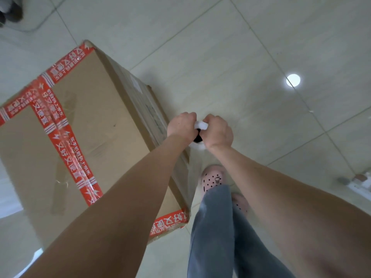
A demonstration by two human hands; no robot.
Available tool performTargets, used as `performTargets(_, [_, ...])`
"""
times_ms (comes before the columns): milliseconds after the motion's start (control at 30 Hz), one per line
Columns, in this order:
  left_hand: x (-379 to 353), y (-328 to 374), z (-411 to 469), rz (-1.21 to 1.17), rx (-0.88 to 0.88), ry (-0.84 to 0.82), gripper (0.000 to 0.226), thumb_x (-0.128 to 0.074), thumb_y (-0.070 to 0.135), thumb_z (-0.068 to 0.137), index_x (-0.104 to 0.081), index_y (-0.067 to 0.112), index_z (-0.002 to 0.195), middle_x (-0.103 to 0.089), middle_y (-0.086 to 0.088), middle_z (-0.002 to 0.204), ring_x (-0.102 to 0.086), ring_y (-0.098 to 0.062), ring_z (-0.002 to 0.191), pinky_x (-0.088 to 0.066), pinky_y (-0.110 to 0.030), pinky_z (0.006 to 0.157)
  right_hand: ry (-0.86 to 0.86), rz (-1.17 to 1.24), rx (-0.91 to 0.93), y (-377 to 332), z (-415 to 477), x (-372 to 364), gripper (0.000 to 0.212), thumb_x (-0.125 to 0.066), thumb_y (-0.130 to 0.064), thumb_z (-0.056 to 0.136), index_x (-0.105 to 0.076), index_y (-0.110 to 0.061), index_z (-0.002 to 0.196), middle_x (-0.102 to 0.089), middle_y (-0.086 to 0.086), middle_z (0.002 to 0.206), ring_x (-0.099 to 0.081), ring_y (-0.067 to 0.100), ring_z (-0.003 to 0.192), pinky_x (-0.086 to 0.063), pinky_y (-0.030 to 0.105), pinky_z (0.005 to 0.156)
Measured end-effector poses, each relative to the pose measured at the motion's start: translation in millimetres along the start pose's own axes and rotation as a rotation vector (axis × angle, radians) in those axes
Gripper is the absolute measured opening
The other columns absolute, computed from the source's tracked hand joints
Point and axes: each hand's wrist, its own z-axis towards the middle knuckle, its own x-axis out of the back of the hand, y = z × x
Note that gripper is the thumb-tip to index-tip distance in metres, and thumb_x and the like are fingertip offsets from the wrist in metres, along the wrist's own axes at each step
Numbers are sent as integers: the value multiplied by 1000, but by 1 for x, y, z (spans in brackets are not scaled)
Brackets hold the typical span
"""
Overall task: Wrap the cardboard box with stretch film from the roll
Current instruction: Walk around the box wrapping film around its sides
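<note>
A big cardboard box [84,125] is seen standing on a pale tiled floor [251,47]; it fills the left side of the view; its top is crossed by strips of red tape [66,141] with white letters, and more red tape is seen along its edges and at its near corner.

Two bare arms are stretched forward from the bottom of the view; the hands are held close together just past the right edge of the box. The left hand [181,125] is curled tight on one end of the roll [199,127]; the right hand [219,131] is curled tight on the other end; so each grip is clamped on the roll. Only a small white part of the roll and the dark hole of its core are seen between the two hands; the rest is hidden by the fingers.

A thin clear sheet of stretch film [193,169] is seen hanging down from the roll beside the right side of the box; it is see-through and hard to make out; whether it is touching the box cannot be told.

Below the hands, grey trousers [212,227] and a pink shoe with holes [212,178] are seen on the floor just beside the box; a second pink shoe is partly hidden behind the leg. A round bright spot of light [293,80] is seen on the tiles at the right.
</note>
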Motion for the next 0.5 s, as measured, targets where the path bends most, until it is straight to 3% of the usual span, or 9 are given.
performTargets(133, [11, -14, 10, -142, 133, -7, 19, -58, 19, 81, -54, 9, 97, -60, -12, 97, -60, -32, 91, -41, -32, 62, 43, 62, 75, -16, 11, 3, 23, -53, -13, 84, -57, -16, 106, -56, 5, 111, -58, 28, 97, -37, 31, 67])
performTargets(200, [17, -24, 15, -197, 225, -17, 24, -60, 24, 82, -55, 10, 100, -60, -13, 103, -59, -32, 96, -41, -31, 64, 44, 146, 2, -25, 13, 1, 28, -60, -17, 84, -52, -13, 110, -54, 7, 114, -57, 29, 100, -40, 33, 72])
performTargets(300, [20, -41, 23, -230, 296, -46, 30, -62, 27, 83, -56, 7, 105, -58, -15, 110, -59, -33, 102, -43, -32, 69, -92, 199, -133, -37, 18, -4, 45, -67, -30, 81, -48, -10, 117, -53, 10, 118, -57, 31, 106, -43, 34, 79])
performTargets(400, [23, -49, 29, -151, 245, -108, 30, -62, 31, 84, -56, 7, 102, -60, -12, 105, -61, -29, 93, -44, -32, 64, -92, 166, -189, -46, 24, -7, 40, -64, -28, 83, -49, -12, 116, -53, 10, 116, -57, 34, 106, -41, 34, 77])
performTargets(500, [26, -44, 38, -60, 48, -97, 33, -61, 24, 85, -47, 8, 110, -57, -11, 103, -58, -30, 91, -40, -34, 62, -47, 73, -123, -51, 32, -5, 30, -57, -22, 85, -52, -16, 114, -54, 9, 113, -58, 32, 99, -38, 31, 70])
